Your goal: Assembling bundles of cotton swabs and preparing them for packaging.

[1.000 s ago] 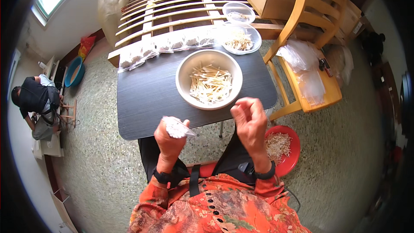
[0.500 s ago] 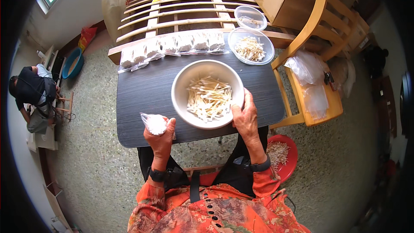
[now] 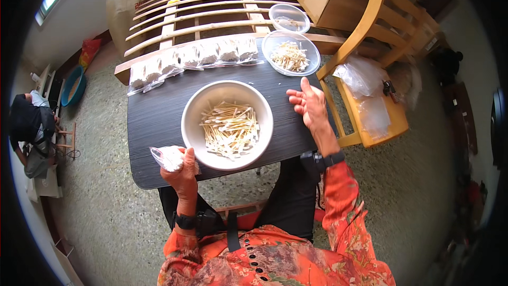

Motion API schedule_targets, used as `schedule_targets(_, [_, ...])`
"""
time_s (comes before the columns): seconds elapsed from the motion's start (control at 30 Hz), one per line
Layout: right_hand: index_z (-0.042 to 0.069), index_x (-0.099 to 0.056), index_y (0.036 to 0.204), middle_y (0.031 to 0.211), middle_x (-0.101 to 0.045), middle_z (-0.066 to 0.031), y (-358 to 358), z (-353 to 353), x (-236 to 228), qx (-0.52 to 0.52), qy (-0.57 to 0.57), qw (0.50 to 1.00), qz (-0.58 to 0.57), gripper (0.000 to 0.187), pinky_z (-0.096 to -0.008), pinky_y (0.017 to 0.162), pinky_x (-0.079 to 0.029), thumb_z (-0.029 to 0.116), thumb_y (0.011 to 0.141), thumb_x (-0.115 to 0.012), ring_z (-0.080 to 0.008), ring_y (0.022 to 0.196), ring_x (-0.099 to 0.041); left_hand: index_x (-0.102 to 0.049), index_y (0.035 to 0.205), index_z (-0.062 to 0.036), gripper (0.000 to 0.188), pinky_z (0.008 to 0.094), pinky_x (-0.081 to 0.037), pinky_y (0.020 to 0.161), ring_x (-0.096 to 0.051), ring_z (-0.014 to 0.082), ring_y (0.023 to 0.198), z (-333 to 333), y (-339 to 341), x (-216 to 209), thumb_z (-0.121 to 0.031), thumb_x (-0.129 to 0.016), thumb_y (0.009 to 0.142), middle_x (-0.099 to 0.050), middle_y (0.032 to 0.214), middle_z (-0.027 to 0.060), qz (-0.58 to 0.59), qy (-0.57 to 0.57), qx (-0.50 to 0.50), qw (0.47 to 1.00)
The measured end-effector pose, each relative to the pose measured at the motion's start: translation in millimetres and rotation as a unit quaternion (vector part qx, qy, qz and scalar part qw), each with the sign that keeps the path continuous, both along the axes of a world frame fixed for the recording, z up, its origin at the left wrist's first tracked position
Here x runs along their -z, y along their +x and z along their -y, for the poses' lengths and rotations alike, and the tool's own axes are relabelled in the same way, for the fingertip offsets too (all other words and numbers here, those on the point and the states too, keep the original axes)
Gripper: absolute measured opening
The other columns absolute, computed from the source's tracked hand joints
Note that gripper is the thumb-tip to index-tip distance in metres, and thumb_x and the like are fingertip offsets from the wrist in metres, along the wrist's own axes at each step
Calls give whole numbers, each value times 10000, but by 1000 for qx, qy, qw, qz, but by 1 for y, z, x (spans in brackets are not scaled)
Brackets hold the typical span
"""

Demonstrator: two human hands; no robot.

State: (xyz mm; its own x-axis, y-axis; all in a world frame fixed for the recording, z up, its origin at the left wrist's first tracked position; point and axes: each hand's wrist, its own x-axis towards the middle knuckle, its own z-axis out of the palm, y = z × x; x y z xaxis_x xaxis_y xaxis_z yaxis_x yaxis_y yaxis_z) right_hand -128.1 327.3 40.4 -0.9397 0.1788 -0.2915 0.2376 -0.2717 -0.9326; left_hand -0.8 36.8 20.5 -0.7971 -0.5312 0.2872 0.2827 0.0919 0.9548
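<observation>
My left hand grips a small clear bag of cotton swabs at the near edge of the dark table. Just right of it stands a large white bowl filled with wooden cotton swabs. My right hand hovers open, fingers spread, over the table to the right of the bowl, holding nothing. A row of several filled clear bags lies along the table's far edge.
Two clear plastic containers, a larger one with swabs in it and a smaller one, sit at the far right. A wooden chair with plastic bags stands right. A slatted wooden frame lies beyond. A person crouches at far left.
My right hand has left the bowl's right rim and moved out to the right, opening. My left hand still holds the small bag at the table's near edge.
</observation>
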Motion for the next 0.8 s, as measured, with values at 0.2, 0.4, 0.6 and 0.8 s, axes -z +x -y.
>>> schedule_targets(0.2, [-49,-496,1043,736,-622,-162,-42,-5,5,74,-45,996,23,455,-217,396,-519,359,863,-586,-156,526,-625,-550,817,-9,116,183,-336,437,-448,36,496,1,0,2,-16,-664,798,-533,643,-6,17,26,25,999])
schedule_targets(0.4, [-52,-494,1036,723,-615,-155,-55,-1,14,91,-94,991,-8,323,-247,413,-540,183,833,-581,-187,537,-635,-567,856,4,127,182,-390,520,-485,51,588,12,4,19,-6,-673,786,-554,720,2,28,13,7,1000])
schedule_targets(0.6, [-69,-490,1011,715,-628,-152,-26,-7,4,66,-35,997,3,278,-240,422,-538,124,815,-536,-171,540,-633,-561,844,0,119,179,-361,462,-467,40,529,1,1,0,-9,-667,791,-546,674,-3,16,-2,27,1000])
schedule_targets(0.8, [-53,-481,1020,719,-629,-151,12,-7,-1,45,-42,998,4,288,-234,416,-528,156,831,-537,-162,531,-625,-555,834,-1,106,179,-321,410,-438,33,471,-1,0,2,-13,-656,802,-533,633,-5,13,30,28,999])
